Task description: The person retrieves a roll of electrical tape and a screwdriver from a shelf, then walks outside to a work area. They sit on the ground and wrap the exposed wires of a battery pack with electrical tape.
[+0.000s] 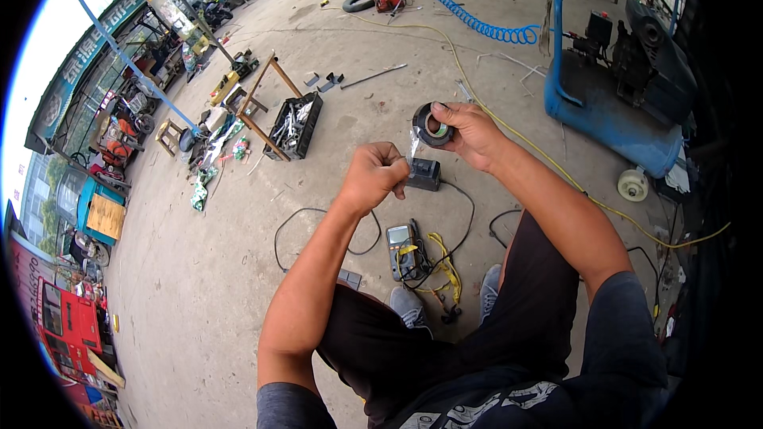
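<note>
While the concrete floor carries the bulk of the scene, the largest item on it is the blue air compressor at the right, with a coiled blue hose running off behind it. A black tray of tools lies well apart to the left. A multimeter with yellow leads rests on the floor just ahead of the person's shoes. Raised above it, the right hand has its fingers closed around a roll of black tape, and the left hand is clenched on a small black box with a cable. A short strip of tape spans between roll and box. Judged from this, taping of the box or its cable is in hand; the next move calls for steady tension and a clean wrap.
</note>
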A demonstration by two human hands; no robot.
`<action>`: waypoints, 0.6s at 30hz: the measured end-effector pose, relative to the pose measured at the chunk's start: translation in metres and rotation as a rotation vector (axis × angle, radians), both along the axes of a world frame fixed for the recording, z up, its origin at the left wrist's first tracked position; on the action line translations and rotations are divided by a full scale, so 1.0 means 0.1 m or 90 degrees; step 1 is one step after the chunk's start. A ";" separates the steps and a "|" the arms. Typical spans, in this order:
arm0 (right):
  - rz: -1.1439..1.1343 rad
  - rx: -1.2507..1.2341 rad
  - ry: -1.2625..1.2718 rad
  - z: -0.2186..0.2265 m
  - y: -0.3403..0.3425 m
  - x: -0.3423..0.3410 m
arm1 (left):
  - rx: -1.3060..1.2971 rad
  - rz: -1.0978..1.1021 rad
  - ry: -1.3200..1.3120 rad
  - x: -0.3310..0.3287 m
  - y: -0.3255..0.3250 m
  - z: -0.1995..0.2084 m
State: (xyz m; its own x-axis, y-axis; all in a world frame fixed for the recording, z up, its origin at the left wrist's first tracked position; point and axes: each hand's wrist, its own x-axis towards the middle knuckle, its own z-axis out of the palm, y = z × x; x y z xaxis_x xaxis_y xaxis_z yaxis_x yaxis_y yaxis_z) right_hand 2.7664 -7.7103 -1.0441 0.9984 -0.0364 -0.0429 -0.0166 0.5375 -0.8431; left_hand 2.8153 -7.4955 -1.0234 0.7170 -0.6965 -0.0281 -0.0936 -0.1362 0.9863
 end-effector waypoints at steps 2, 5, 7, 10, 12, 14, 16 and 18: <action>-0.004 0.022 0.015 -0.03 0.00 0.03 | 0.008 -0.012 -0.015 0.00 0.00 0.01; -0.020 0.050 0.044 -0.05 -0.01 0.04 | 0.054 -0.020 -0.052 -0.05 -0.04 0.05; -0.028 0.084 0.066 -0.04 -0.01 0.04 | 0.098 -0.016 -0.091 -0.09 -0.06 0.03; -0.036 0.149 0.091 -0.08 -0.04 0.07 | 0.128 -0.031 -0.158 -0.12 -0.09 -0.03; -0.041 0.172 0.091 -0.08 -0.04 0.08 | 0.134 -0.048 -0.195 -0.13 -0.10 -0.06; -0.039 0.184 0.089 -0.09 -0.04 0.09 | 0.142 -0.066 -0.221 -0.13 -0.11 -0.08; -0.036 0.190 0.087 -0.10 -0.05 0.10 | 0.132 -0.079 -0.239 -0.16 -0.13 -0.05; -0.033 0.184 0.085 -0.09 -0.06 0.10 | 0.129 -0.095 -0.272 -0.20 -0.15 -0.01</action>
